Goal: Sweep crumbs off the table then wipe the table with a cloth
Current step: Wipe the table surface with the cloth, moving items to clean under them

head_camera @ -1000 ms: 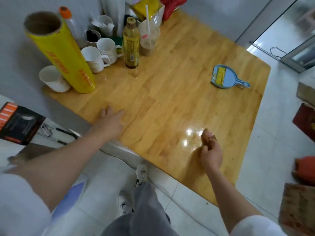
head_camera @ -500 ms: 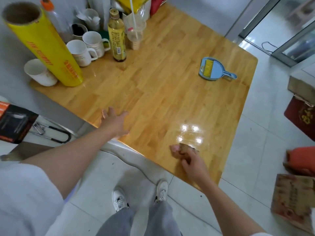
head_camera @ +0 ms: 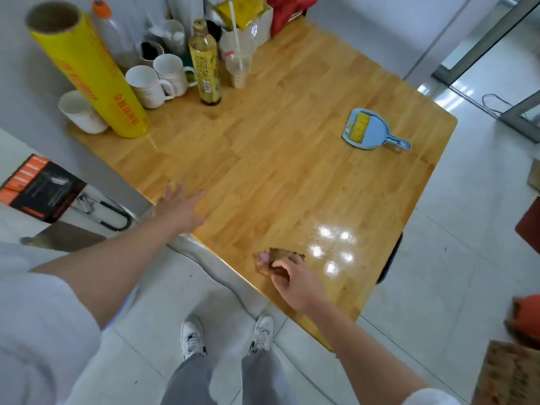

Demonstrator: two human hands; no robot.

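I see my right hand near the front edge of the wooden bench, with the fingers curled around a crumpled brown cloth and pressing it on the wood. The cloth lies just beside a shiny patch of light reflections. My left hand rests at the left edge of the bench, fingers straight and spread, holding nothing.

A small blue dustpan with a yellow brush inside it lies toward the far right side of the bench, well apart from both hands. At the far left corner stand a big yellow roll of cling film, leaning, three white mugs, a yellow-labelled bottle and a clear plastic cup with a straw. If there are crumbs on the wood, they are too small for me to tell.

Below the bench I see white shoes on the tiled floor.
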